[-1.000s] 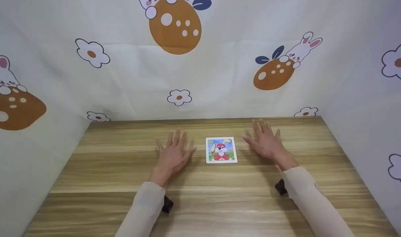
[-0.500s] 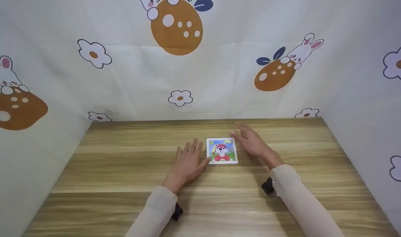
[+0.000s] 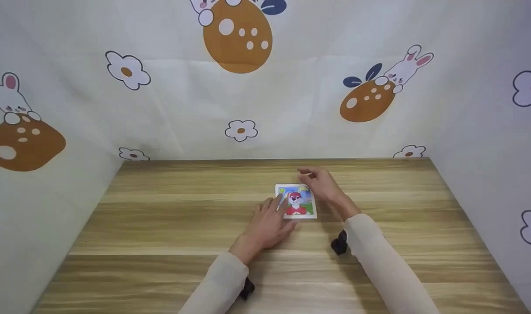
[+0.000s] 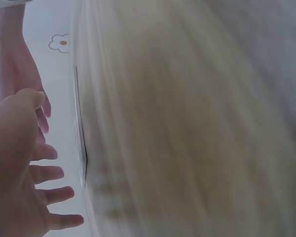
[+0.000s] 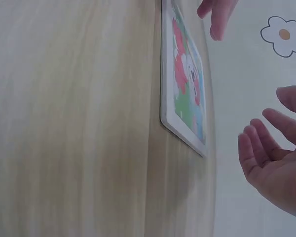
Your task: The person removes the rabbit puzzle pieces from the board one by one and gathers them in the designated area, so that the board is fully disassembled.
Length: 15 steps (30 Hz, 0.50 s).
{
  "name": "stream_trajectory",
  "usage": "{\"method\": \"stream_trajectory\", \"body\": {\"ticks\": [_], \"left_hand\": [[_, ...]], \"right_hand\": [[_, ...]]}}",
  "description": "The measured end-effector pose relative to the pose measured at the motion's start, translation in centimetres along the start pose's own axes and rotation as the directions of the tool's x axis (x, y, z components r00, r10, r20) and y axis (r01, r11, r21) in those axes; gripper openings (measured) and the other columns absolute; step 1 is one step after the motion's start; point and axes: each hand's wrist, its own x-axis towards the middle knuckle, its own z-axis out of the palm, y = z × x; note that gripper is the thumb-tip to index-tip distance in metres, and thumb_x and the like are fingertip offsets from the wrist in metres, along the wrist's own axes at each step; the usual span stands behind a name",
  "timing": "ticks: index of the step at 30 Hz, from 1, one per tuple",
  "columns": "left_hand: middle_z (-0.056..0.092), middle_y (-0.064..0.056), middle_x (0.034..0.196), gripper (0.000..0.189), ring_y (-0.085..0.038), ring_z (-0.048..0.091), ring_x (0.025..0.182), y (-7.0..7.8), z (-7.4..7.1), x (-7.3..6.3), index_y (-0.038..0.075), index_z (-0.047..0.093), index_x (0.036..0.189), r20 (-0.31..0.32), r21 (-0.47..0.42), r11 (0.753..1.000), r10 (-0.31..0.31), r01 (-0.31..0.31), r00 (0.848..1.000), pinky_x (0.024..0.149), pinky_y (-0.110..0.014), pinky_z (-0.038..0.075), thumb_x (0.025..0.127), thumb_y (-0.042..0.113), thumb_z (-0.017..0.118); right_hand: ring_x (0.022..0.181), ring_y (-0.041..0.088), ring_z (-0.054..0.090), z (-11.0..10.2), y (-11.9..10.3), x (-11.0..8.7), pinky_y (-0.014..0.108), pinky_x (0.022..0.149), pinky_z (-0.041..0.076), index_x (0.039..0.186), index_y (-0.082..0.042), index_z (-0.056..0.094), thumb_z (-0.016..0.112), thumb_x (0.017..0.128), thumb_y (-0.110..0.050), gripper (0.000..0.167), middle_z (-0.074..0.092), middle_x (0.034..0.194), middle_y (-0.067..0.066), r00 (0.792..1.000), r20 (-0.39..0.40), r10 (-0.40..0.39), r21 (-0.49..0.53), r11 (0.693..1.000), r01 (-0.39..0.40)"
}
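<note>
Picture board (image 3: 298,203) lies flat on the desk (image 3: 161,218), far half, a bit right of the middle. Thin, pale edge, white border; print shows a red-and-white long-eared animal on green under blue, yellow patch at far left. Front face up, sides roughly square to the desk.

Left hand (image 3: 267,224) is at the board's near-left side, fingers spread and relaxed, nothing grasped. From the head view its fingertips overlap the board's left part; right wrist view shows a gap, so fingers are above the face, not on it. Thumb points right, by the board's near edge.

Right hand (image 3: 323,185) is at the far-right corner, fingers loosely bent, pointing left past the far edge. Also released, holding nothing. Right wrist view has it raised clear of both board and desk.

Left wrist view: board edge-on as a thin line, desk blurred.

Both arms come in from the near side in pale sleeves (image 3: 381,257). A black wrist piece (image 3: 339,243) sits under each cuff.

Pale cloth (image 3: 178,109) hangs behind the far edge and along left and right. Print: outlined flowers (image 3: 241,131), white rabbits (image 3: 398,72) on brown spotted shapes (image 3: 368,102), dark blue leaves.
</note>
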Motion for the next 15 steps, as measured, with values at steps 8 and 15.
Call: {"method": "stream_trajectory", "body": {"ticks": [8,15], "left_hand": [[0.038,-0.013,0.16,0.065,-0.041,0.037,0.145,0.9,0.5,0.1,0.007,0.042,0.152,0.036,0.047,0.999,0.011,-0.013,0.999,0.116,-0.065,0.031,0.102,0.049,0.048],[0.038,-0.013,0.16,0.064,-0.042,0.037,0.145,1.7,0.9,0.5,0.007,0.041,0.151,0.019,0.049,0.999,0.005,-0.006,1.0,0.114,-0.066,0.032,0.101,0.045,0.052]], "right_hand": [[0.114,0.025,0.06,1.5,0.4,1.0,0.04,0.099,0.05,0.129,-0.007,0.067,0.057,0.101,-0.014,0.031,0.067,0.127,0.013,0.999,0.017,0.035,-0.002,0.999,-0.035],[0.114,0.028,0.063,2.3,0.7,1.2,0.044,0.104,0.051,0.123,-0.003,0.07,0.061,0.097,-0.005,0.027,0.07,0.12,0.015,1.0,0.027,0.011,-0.007,1.0,-0.011]]}}
